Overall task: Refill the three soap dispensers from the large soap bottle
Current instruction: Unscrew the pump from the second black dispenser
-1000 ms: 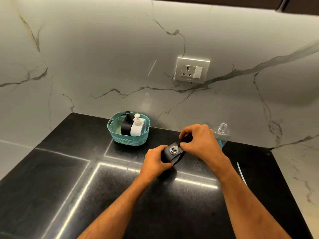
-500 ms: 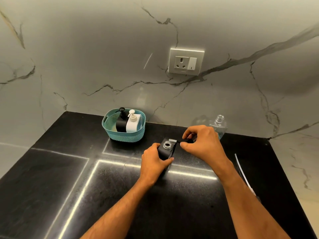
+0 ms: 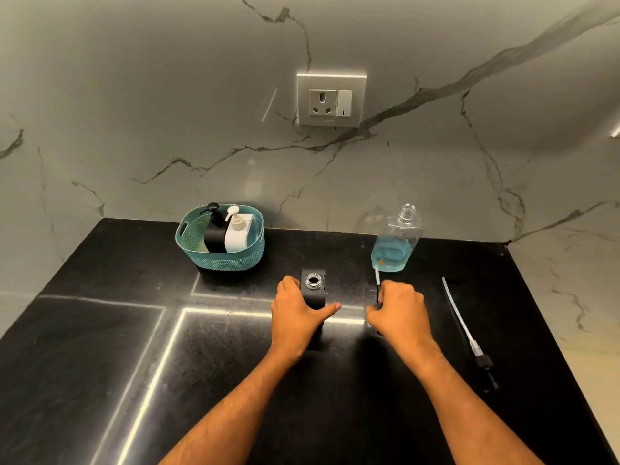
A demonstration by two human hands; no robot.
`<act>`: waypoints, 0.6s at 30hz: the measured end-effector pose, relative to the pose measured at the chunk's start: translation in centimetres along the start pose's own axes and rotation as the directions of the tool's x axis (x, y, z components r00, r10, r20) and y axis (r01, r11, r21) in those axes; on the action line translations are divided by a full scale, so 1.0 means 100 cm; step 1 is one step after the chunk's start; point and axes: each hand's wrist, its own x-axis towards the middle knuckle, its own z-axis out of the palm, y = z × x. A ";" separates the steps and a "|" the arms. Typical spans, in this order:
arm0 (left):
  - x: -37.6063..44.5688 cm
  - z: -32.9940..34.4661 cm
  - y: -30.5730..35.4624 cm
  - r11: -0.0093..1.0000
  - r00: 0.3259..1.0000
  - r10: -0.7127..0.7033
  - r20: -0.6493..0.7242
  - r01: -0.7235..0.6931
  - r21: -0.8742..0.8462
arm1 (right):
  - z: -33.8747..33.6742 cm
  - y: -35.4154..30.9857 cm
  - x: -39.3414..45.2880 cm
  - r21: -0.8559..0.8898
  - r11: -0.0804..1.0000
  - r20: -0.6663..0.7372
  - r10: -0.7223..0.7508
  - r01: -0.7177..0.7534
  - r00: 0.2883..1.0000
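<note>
Where the black counter [image 3: 100, 347] meets the veined marble wall at the far left, a teal basket [image 3: 219, 260] stands, and inside it a black pump dispenser [image 3: 214, 233] and a white pump dispenser [image 3: 237, 233] sit upright side by side, touching. To the right of the basket and nearer the person, a third dispenser [image 3: 313, 286], square and black, stands upright on the counter with its pump off and its clear threaded neck open to the air. The left hand [image 3: 297, 312] wraps this dispenser from its left side, its fingers closed around the body and the thumb stretched across the near face. Above, on the wall, a socket plate with a switch [image 3: 330, 99] is fixed. Further right, the right hand [image 3: 401, 308] rests low over the counter with its fingers curled shut on a black pump head [image 3: 378, 308], whose pale dip tube pokes out beyond the knuckles toward the wall. Just beyond that tube stands the large soap bottle [image 3: 396, 245], clear, uncapped, upright against the wall and roughly half full of blue liquid. At the far right a second pump with a long dip tube [image 3: 464, 330] lies flat on the counter, well apart from both hands, its black head nearest the person.
</note>
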 end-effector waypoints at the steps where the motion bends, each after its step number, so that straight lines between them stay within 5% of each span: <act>1: -0.001 0.001 0.000 1.000 1.000 -0.004 0.003 0.004 -0.007 | 0.006 0.007 -0.002 -0.022 1.000 0.007 0.016 -0.016 1.000; 18: 0.001 0.010 -0.007 0.991 0.986 0.110 0.128 -0.099 -0.091 | 0.038 0.032 -0.011 -0.010 0.992 0.142 0.126 -0.125 0.982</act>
